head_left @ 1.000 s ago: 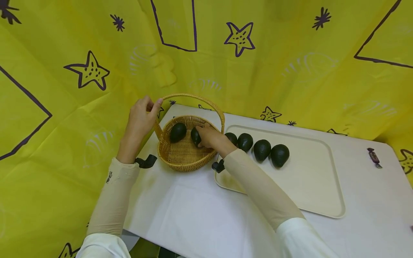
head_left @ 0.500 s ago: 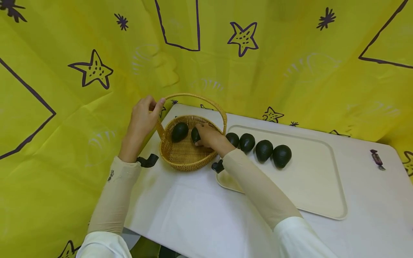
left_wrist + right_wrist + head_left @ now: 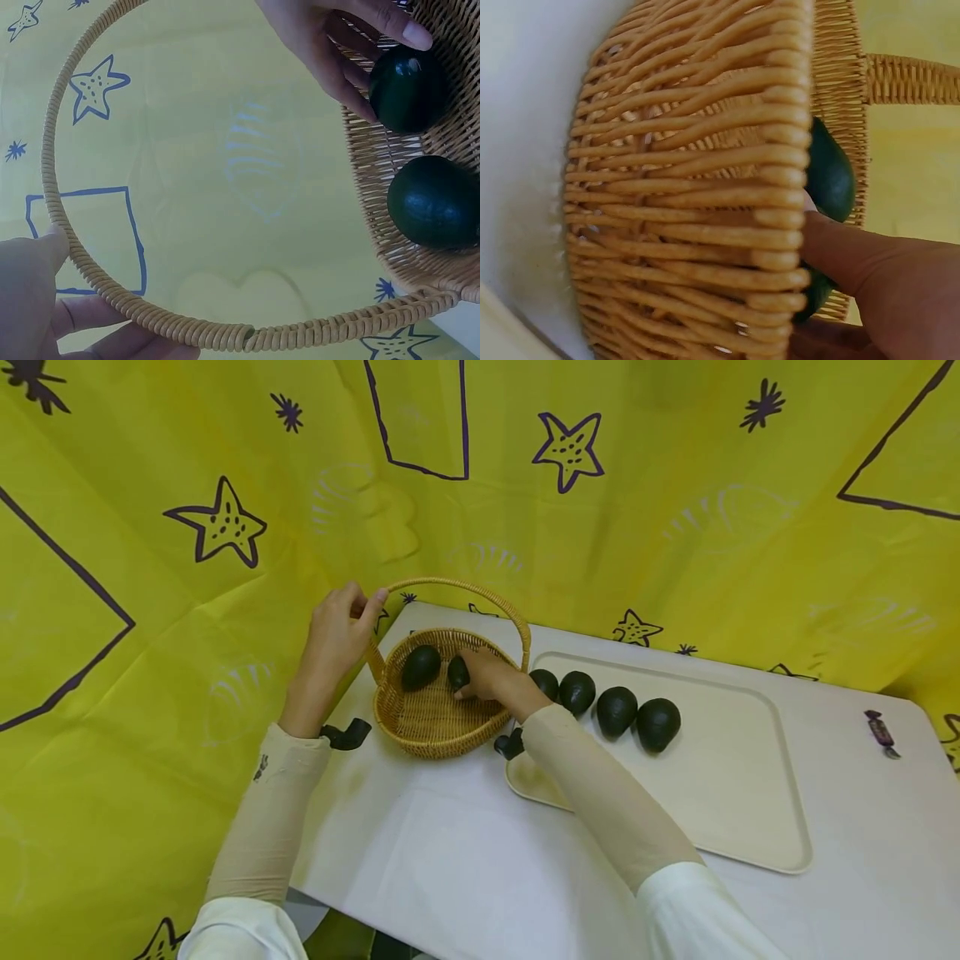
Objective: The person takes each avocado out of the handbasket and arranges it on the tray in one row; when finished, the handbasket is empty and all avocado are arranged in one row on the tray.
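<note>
The left hand (image 3: 335, 631) grasps the arched handle (image 3: 457, 587) of the wicker basket (image 3: 435, 727), thumb and fingers pinched round the woven hoop near its left end. The basket stands on the white table (image 3: 450, 860), just left of a cream tray (image 3: 735, 793). The right hand (image 3: 487, 675) reaches over the basket rim, its grip closed on a dark green avocado (image 3: 457, 673) that sits low inside the basket, fingertips curled over it. A second avocado (image 3: 421, 667) lies in the basket just left of the held one, apart from the hand. Four more avocados (image 3: 617, 710) lie in a row on the tray's near-left part, close beside each other. A small wrapped candy (image 3: 879, 732) lies on the table well to the right.
</note>
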`<state>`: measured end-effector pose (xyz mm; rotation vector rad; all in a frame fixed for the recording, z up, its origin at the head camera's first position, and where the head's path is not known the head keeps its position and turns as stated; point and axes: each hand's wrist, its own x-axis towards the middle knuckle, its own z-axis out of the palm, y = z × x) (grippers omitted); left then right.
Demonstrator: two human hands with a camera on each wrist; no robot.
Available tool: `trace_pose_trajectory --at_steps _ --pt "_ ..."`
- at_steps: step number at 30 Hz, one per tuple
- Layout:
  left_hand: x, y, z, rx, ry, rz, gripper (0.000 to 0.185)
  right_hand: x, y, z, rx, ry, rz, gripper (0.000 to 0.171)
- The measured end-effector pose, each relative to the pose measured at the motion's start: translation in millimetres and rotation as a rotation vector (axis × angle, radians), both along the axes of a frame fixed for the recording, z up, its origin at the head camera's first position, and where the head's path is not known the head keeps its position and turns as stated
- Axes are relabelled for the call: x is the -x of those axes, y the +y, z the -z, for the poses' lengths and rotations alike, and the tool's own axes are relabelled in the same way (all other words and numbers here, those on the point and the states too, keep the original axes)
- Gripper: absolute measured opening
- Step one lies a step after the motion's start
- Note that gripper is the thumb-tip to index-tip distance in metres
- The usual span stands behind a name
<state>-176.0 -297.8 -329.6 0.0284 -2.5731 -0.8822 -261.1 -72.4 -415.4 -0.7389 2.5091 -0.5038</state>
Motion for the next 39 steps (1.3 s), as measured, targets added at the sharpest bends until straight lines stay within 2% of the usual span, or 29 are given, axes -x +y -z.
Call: trace_pose_trajectory --at_steps 3,7,12,18,27,33,39 --pt "-1.0 -1.7 -0.2 0.003 -0.001 -0.004 0.050 -0.2 -3.0 0.8 0.002 0.027 -0.022 0.079" --pt "-1.9 -4.0 0.3 0.005 0.000 -0.008 0.050 -1.3 -6.3 2.7 0.016 0.034 -0.013 0.078" --pt "-2.3 -6.3 0.7 0.007 -0.006 -0.012 0.051 -2.4 -7.1 4.3 0.070 0.003 0.029 0.079" --pt "-3.9 -8.6 -0.8 0.006 -0.011 -0.022 0.050 1.3 -8.5 3.4 0.112 -0.021 0.025 0.082" --pt "0.1 -3.8 -3.6 0.020 -0.032 -0.002 0.051 9.7 -8.0 4.9 0.031 -0.017 0.046 0.100" --pt "1.6 -1.2 -4.2 0.021 -0.036 -0.004 0.051 13.4 -8.5 7.1 0.026 -0.011 0.005 0.098" --pt "1.7 0.1 -4.7 0.022 -0.036 0.009 0.051 12.8 -6.8 5.7 0.008 -0.013 0.004 0.094"
